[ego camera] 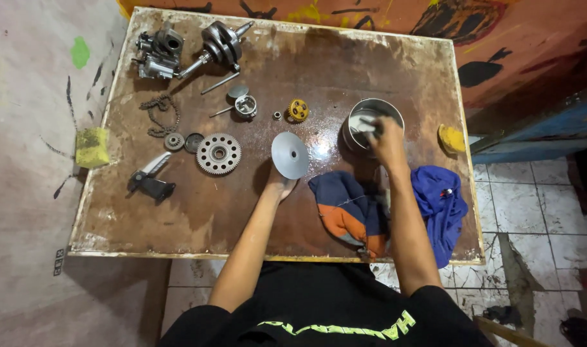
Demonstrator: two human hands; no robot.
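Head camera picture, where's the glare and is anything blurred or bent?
Head view: overhead light glares off the wet brown tabletop beside the round grey metal disc in the left hand; right hand is slightly motion-blurred at the shiny steel bowl; table edges bow outward from wide-angle distortion; corners darken.

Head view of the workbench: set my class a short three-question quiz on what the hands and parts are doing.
1. True or false: the left hand holds the silver disc.
2. Where is the right hand? A) in the metal bowl B) on the yellow sponge C) on the chain
3. Fill in: the large toothed gear lies to the ___ of the disc, as the picture shows it.

Key: 1 true; 2 A; 3 left.
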